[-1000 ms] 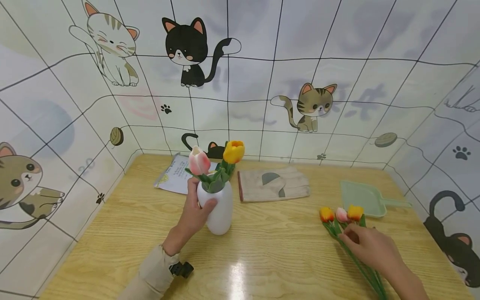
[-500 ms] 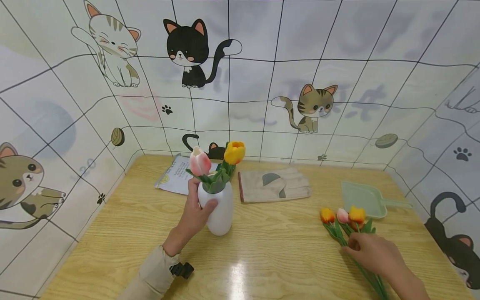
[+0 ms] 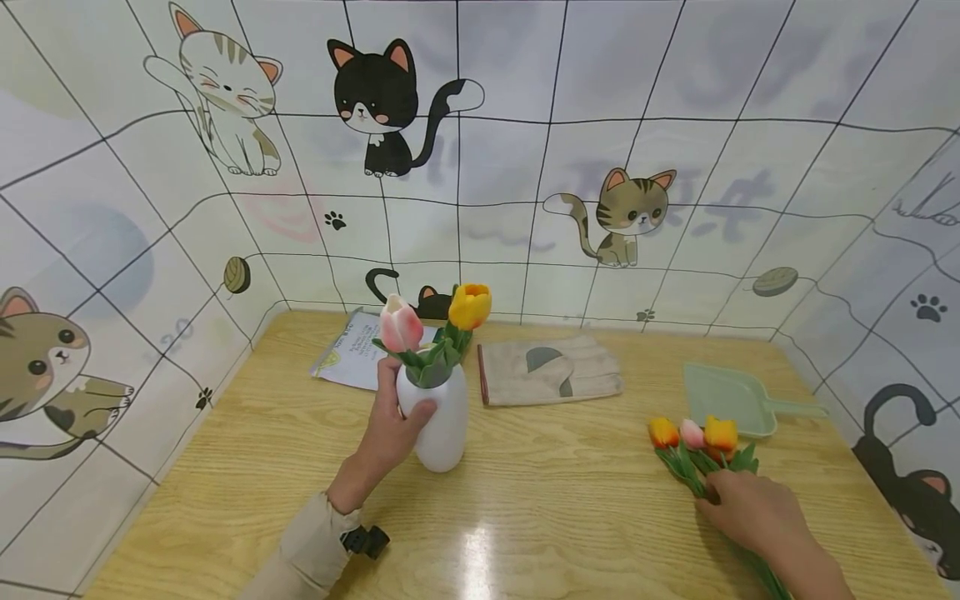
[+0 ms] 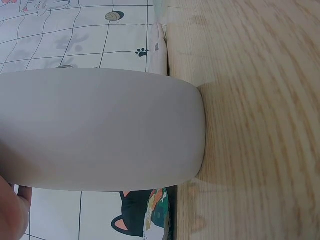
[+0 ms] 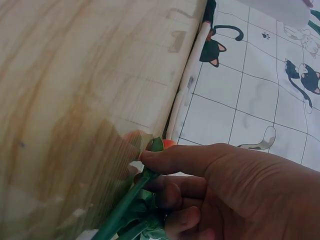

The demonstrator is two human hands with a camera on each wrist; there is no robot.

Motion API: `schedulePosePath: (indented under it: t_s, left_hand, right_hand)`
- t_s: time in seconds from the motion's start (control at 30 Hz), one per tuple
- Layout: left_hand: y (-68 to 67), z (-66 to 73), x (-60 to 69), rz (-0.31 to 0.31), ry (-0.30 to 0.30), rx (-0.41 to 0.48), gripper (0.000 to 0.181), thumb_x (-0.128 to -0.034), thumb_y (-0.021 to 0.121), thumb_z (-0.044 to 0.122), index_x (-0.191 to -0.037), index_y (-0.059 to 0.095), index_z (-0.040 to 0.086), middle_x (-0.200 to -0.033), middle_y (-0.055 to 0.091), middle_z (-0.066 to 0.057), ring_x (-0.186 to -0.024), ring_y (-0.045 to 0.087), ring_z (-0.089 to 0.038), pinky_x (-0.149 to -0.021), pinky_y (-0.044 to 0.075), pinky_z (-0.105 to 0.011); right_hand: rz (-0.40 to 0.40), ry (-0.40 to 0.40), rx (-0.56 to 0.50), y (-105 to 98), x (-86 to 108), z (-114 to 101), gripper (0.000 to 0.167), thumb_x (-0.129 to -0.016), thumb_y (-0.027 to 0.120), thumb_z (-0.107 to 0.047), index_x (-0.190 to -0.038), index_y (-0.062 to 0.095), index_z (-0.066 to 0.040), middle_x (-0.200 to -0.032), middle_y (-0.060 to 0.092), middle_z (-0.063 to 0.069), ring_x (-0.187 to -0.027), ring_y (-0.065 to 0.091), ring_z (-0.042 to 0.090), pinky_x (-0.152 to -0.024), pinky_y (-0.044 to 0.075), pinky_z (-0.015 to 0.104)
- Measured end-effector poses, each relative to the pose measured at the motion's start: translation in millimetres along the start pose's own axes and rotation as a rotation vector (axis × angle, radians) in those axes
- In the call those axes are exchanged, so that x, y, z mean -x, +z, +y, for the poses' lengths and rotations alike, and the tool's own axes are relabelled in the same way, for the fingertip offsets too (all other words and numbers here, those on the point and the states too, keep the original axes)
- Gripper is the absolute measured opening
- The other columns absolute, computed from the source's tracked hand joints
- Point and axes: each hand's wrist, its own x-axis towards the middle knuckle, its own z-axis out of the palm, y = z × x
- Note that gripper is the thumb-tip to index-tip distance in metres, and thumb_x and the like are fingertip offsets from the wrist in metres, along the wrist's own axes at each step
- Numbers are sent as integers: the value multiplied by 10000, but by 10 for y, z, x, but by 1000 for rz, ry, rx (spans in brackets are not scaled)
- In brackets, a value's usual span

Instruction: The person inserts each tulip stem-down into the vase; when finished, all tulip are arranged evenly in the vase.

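Observation:
My left hand [image 3: 393, 417] grips a white vase [image 3: 444, 433] near its neck, thumb across the front. The vase stands upright on the table and fills much of the left wrist view [image 4: 110, 130]. A pink-and-white tulip [image 3: 401, 323] and a yellow tulip [image 3: 470, 307] rise from its mouth. To the right, my right hand [image 3: 757, 508] is over a loose bunch of tulips, with orange-yellow [image 3: 663, 432] and pink [image 3: 692, 434] heads. In the right wrist view, thumb and forefinger pinch a green tulip stem [image 5: 122, 202]; how many stems are held is unclear.
A beige work glove [image 3: 551, 371] lies behind the vase to its right. The pale green dustpan-like scoop [image 3: 723, 396] is beyond the loose tulips. Behind the vase lies a printed packet [image 3: 348, 350]. A cat-patterned sheet [image 3: 495, 150] lines the back and sides of the wooden table [image 3: 555, 500].
My right hand has shifted slightly down and right along the stems, and the loose tulips have moved a little right with it. The left hand and vase stay put.

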Motion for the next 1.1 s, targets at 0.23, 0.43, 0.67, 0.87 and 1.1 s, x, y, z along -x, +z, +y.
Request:
schedulePosePath:
  t_s: [0.23, 0.43, 0.67, 0.87, 1.1]
  left_hand:
    - [1, 7, 7, 1, -8, 11, 764, -933, 647, 496, -1335, 255, -23, -1375, 460, 33, -1195, 526, -81, -966, 450, -219]
    - [4, 10, 11, -2, -12, 5, 767, -931, 645, 507, -1337, 257, -16, -1373, 459, 24, -1196, 522, -89, -967, 450, -227]
    - [-6, 19, -9, -8, -13, 2, 755, -936, 645, 494, -1359, 253, 6, -1373, 452, 18, -1199, 518, -95, -971, 452, -232]
    - [-11, 13, -17, -15, -13, 2, 765, -932, 640, 511, -1354, 252, 3, -1360, 458, 7, -1184, 529, -96, -957, 463, -240]
    - [-15, -6, -1, -15, -21, -6, 747, -937, 642, 497, -1355, 256, 14, -1369, 450, 5, -1192, 524, -99, -965, 458, -240]
  right_hand:
    - [-58, 43, -52, -78, -15, 22, 292, -927, 639, -338, -736, 495, -170, -631, 407, -20, -568, 388, 159, -513, 284, 323]
    - [-65, 41, -72, -167, -20, 58, 223, -946, 636, -365, -870, 604, -157, -679, 529, -28, -596, 463, 160, -509, 336, 334]
    - [13, 16, -115, -230, -38, 28, 226, -964, 619, -345, -993, 658, -125, -737, 603, -45, -599, 480, 150, -501, 350, 334]
    - [169, -24, -121, -262, -30, -68, 242, -992, 586, -355, -851, 604, -158, -652, 525, -36, -526, 411, 142, -467, 285, 311]
    - [303, -48, -137, -311, -60, -227, 409, -1010, 506, -507, -822, 623, -163, -604, 510, -60, -489, 398, 115, -434, 281, 298]
